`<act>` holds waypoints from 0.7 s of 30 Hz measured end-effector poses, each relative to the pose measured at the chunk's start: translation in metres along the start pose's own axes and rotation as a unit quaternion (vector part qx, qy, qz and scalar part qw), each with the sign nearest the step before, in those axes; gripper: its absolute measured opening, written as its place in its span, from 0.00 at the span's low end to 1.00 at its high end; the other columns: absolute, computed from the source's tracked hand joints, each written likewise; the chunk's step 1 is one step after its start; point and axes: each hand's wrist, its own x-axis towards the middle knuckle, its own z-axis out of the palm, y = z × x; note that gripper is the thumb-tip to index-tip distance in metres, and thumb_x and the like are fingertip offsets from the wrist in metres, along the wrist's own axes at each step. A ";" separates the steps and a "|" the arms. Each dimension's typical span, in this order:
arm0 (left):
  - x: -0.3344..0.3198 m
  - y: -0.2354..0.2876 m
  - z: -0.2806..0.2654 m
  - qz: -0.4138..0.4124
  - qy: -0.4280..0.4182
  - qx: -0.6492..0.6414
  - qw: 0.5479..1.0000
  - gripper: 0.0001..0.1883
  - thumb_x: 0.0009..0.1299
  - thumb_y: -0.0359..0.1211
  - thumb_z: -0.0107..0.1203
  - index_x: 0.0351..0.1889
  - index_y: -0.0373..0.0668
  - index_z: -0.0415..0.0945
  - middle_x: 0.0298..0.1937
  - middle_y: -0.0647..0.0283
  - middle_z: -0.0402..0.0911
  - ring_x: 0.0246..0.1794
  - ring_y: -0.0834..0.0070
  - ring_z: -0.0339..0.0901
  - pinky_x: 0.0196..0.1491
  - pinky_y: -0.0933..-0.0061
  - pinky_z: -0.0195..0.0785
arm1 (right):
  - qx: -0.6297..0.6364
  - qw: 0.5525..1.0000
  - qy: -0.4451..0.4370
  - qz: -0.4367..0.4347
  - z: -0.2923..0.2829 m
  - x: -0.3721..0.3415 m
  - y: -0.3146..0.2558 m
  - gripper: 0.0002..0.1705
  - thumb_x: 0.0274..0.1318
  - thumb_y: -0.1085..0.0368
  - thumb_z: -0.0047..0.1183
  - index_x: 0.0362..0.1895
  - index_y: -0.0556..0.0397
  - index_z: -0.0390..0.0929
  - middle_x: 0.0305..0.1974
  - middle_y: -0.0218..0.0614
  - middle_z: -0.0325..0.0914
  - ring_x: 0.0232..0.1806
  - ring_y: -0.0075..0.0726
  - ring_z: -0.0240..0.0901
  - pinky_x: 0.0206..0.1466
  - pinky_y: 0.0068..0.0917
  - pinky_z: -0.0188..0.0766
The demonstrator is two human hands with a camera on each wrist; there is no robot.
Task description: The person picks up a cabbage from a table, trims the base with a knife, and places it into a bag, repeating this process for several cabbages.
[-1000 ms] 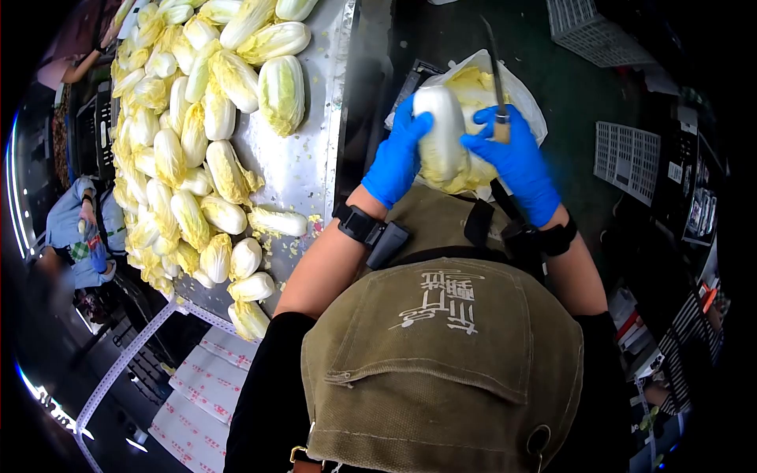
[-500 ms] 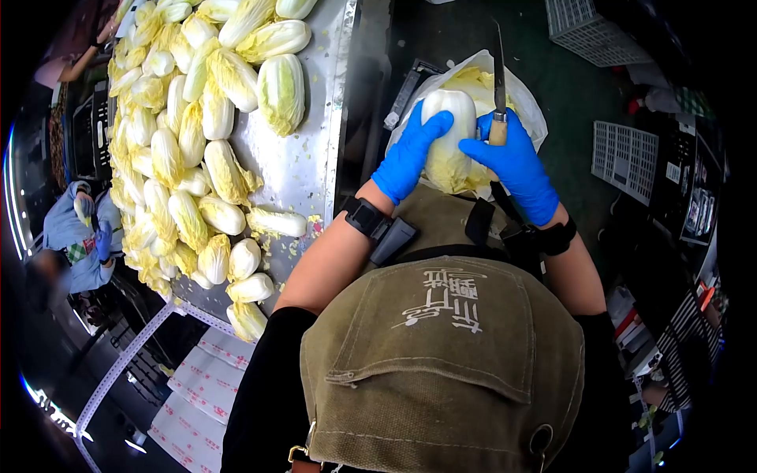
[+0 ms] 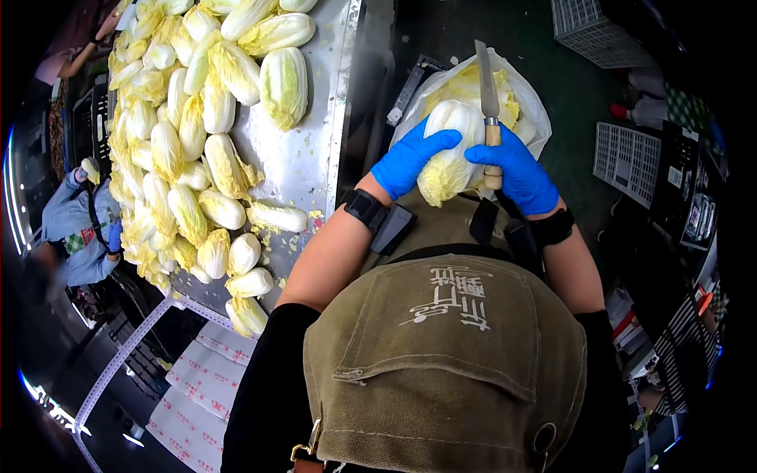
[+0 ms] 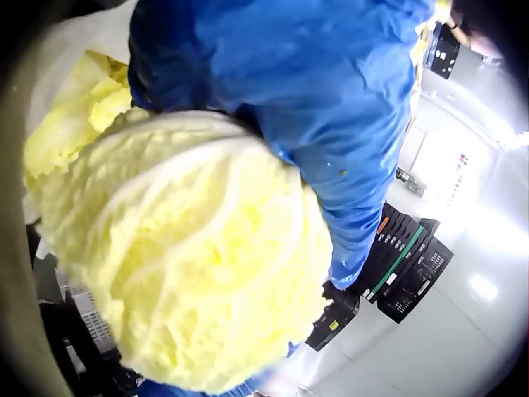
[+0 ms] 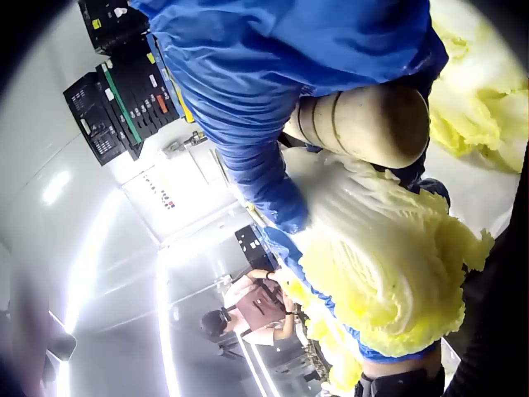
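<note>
A metal table (image 3: 319, 118) is at the left in the head view, and on it lies a large heap of cabbages (image 3: 192, 126); small yellow scraps are scattered on the metal. On the dark green floor (image 3: 441, 27), at the right, there is a pale crate (image 3: 625, 162). At the far left, another person (image 3: 71, 225) in light blue clothes is beside the heap.

One cabbage (image 3: 456, 130) is away from the table, between the two gloved hands, in front of the brown apron (image 3: 441, 355). The left hand (image 3: 412, 164) holds it: the thumb lies over its front, and the other fingers are mostly hidden. Its leafy yellow end points toward the apron, its white end away. The right hand (image 3: 522, 169) has its fingers closed around the wooden handle of a knife (image 3: 491, 120); the blade points away from the body. In the right wrist view, the thumb of this hand touches the cabbage. Behind the cabbage is a white bag (image 3: 539, 118) with yellow leaves (image 3: 511, 110) inside.
</note>
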 end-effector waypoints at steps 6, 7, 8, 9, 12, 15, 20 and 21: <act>-0.003 0.005 -0.032 -0.073 0.040 0.028 0.996 0.30 0.67 0.39 0.56 0.65 0.39 0.62 0.52 0.58 0.75 0.49 0.71 0.76 0.51 0.70 0.72 | -0.033 0.997 0.066 0.022 -0.036 -0.001 -0.011 0.10 0.50 0.71 0.57 0.30 0.46 0.68 0.27 0.21 0.67 0.30 0.17 0.68 0.33 0.17 0.67; -0.003 0.004 -0.038 -0.070 0.048 0.043 0.995 0.29 0.68 0.41 0.55 0.64 0.39 0.62 0.51 0.58 0.75 0.48 0.72 0.76 0.49 0.70 0.73 | -0.061 0.996 0.063 0.002 -0.048 0.004 -0.012 0.09 0.50 0.71 0.58 0.30 0.46 0.69 0.27 0.21 0.67 0.30 0.17 0.68 0.33 0.17 0.67; -0.004 0.005 -0.042 -0.084 0.049 0.017 0.995 0.28 0.69 0.40 0.54 0.64 0.40 0.62 0.51 0.60 0.76 0.47 0.71 0.77 0.48 0.70 0.74 | -0.089 0.994 0.060 -0.018 -0.062 0.009 -0.009 0.09 0.50 0.72 0.58 0.30 0.47 0.69 0.27 0.21 0.67 0.30 0.17 0.68 0.33 0.17 0.67; -0.003 0.005 -0.042 -0.069 0.047 -0.009 0.996 0.27 0.69 0.40 0.54 0.64 0.40 0.63 0.51 0.60 0.76 0.47 0.71 0.77 0.48 0.70 0.74 | -0.117 0.991 0.057 -0.038 -0.076 0.014 -0.008 0.09 0.50 0.72 0.58 0.31 0.47 0.69 0.28 0.21 0.67 0.29 0.18 0.68 0.34 0.18 0.67; 0.001 0.002 -0.040 -0.009 0.024 -0.059 0.998 0.26 0.71 0.41 0.51 0.64 0.40 0.63 0.53 0.59 0.75 0.49 0.68 0.76 0.51 0.69 0.72 | -0.260 0.961 0.075 -0.052 -0.092 0.026 -0.002 0.11 0.50 0.67 0.63 0.34 0.50 0.71 0.31 0.25 0.70 0.33 0.19 0.69 0.39 0.20 0.68; 0.010 -0.006 -0.040 -0.059 0.065 -0.185 0.979 0.27 0.72 0.43 0.51 0.64 0.37 0.64 0.59 0.53 0.73 0.57 0.63 0.73 0.61 0.65 0.66 | -0.231 0.962 0.106 -0.100 -0.051 0.020 -0.005 0.15 0.48 0.66 0.65 0.38 0.52 0.73 0.35 0.27 0.72 0.36 0.21 0.70 0.42 0.22 0.70; 0.010 -0.012 -0.024 -0.096 0.027 -0.156 0.983 0.31 0.72 0.51 0.47 0.66 0.40 0.62 0.59 0.52 0.72 0.56 0.59 0.73 0.59 0.59 0.67 | -0.180 0.973 0.084 -0.120 -0.027 0.020 -0.006 0.20 0.48 0.68 0.65 0.45 0.54 0.72 0.36 0.28 0.73 0.38 0.23 0.71 0.44 0.23 0.71; 0.007 -0.013 -0.023 -0.112 0.004 -0.163 0.980 0.32 0.71 0.52 0.48 0.66 0.41 0.62 0.58 0.52 0.73 0.54 0.59 0.74 0.58 0.59 0.68 | -0.199 0.973 0.078 -0.088 -0.031 0.020 -0.010 0.19 0.49 0.67 0.65 0.44 0.54 0.72 0.35 0.29 0.73 0.38 0.23 0.72 0.43 0.23 0.71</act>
